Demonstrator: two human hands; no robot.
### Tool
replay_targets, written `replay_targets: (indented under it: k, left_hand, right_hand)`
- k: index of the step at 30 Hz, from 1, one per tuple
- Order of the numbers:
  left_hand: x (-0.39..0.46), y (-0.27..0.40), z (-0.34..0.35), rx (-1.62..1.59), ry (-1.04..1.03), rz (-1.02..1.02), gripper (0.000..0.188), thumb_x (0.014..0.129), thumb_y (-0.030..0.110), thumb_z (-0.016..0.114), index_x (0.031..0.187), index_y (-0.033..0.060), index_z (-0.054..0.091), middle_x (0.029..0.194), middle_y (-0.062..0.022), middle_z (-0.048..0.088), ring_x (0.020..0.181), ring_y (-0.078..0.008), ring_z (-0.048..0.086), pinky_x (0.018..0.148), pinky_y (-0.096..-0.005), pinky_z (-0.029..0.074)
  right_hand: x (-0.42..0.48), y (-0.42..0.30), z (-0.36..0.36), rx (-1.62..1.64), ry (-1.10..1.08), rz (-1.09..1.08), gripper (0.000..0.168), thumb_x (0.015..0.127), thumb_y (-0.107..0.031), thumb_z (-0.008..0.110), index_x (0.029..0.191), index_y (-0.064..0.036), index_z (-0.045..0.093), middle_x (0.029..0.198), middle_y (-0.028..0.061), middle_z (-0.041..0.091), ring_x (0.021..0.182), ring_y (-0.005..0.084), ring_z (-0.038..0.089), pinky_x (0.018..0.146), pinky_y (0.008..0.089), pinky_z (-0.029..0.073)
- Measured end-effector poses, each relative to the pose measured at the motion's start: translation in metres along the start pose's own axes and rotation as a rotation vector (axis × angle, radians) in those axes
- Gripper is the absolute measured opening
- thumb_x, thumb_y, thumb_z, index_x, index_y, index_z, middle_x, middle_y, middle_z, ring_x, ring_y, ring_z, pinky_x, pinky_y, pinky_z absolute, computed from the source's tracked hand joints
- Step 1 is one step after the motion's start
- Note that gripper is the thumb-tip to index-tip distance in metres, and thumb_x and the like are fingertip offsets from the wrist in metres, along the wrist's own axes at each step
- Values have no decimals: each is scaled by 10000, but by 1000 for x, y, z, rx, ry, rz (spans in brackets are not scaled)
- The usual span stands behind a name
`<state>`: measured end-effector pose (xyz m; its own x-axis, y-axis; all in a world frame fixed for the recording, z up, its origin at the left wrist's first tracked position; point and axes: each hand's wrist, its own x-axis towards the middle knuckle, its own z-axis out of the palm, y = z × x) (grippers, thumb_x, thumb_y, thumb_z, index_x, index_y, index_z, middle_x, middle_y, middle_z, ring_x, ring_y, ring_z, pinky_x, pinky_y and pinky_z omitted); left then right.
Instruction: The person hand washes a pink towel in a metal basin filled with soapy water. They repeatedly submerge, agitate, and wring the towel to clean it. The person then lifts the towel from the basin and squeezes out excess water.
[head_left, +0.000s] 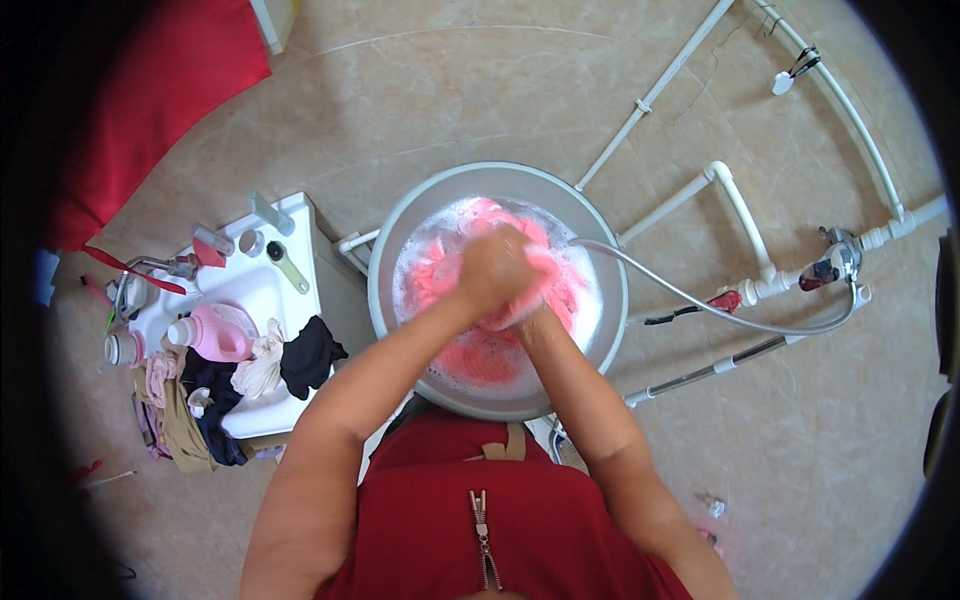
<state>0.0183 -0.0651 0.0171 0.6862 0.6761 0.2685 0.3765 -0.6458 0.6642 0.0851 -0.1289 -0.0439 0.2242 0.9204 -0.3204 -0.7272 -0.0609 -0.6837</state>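
A grey round tub (384, 247) stands before me, holding foamy water (592, 300) and pink cloth (427, 281). Over the middle of the tub, my left hand (495, 270) grips a bunched part of this cloth. It is blurred by motion. My right hand (531, 321) reaches in from the lower right and holds the same bunch from below; its fingers are hidden by the fabric and the left hand. More of the cloth lies wet in the suds around both hands. A flexible metal hose (660, 279) hangs over the tub's right rim, its end near the water.
At left, a white sink (255, 424) bears a pink detergent jug (225, 332), a green-handled brush (289, 268) and a black cloth (309, 356). Several garments (184, 424) drape over its edge. White pipes (739, 206) and a metal valve (838, 259) run along the right. Red fabric (180, 82) hangs upper left.
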Motion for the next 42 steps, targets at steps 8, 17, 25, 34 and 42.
replay_targets:
  k: [8, 17, 25, 34, 42]
  left_hand:
    - [-21, 10, 28, 25, 60, 15, 408, 704, 390, 743, 920, 45, 723, 932, -206, 686, 811, -371, 678, 723, -452, 547]
    - [33, -99, -31, 308, 95, 51, 258, 804, 172, 662, 1014, 22, 663, 1003, -182, 636, 911, -381, 638, 749, -458, 526]
    - [-9, -113, 3, 613, -415, 160, 450, 872, 146, 552, 1304, 20, 537, 1461, -187, 403, 1369, -350, 348, 1094, -490, 327]
    - [7, -146, 58, 685, -1014, -208, 533, 894, 193, 487, 1407, 49, 470, 1393, -218, 499, 1272, -379, 487, 1037, -471, 400]
    - [29, -114, 27, -693, -213, -804, 483, 897, 449, 582, 960, -16, 693, 911, -190, 651, 817, -173, 627, 699, -386, 521]
  right_hand:
    - [8, 1, -26, 128, -108, 208, 395, 979, -370, 494, 1189, -45, 569, 1044, 99, 661, 939, 201, 653, 778, 351, 559]
    - [-9, -58, -8, -687, 208, -263, 320, 929, -269, 590, 1173, -62, 605, 1041, 99, 671, 948, 256, 638, 841, 349, 500]
    - [33, -7, -40, -1982, 402, -549, 406, 869, -281, 608, 1253, -151, 600, 1437, 169, 424, 1174, 341, 508, 946, 507, 429]
    - [73, 40, -65, -2304, 213, -695, 421, 835, -174, 555, 1228, -26, 589, 1333, 169, 522, 1134, 352, 522, 990, 483, 395]
    - [69, 1, -53, -317, 223, -315, 437, 955, -352, 514, 1266, -49, 567, 1237, 111, 591, 1148, 310, 533, 1059, 445, 365]
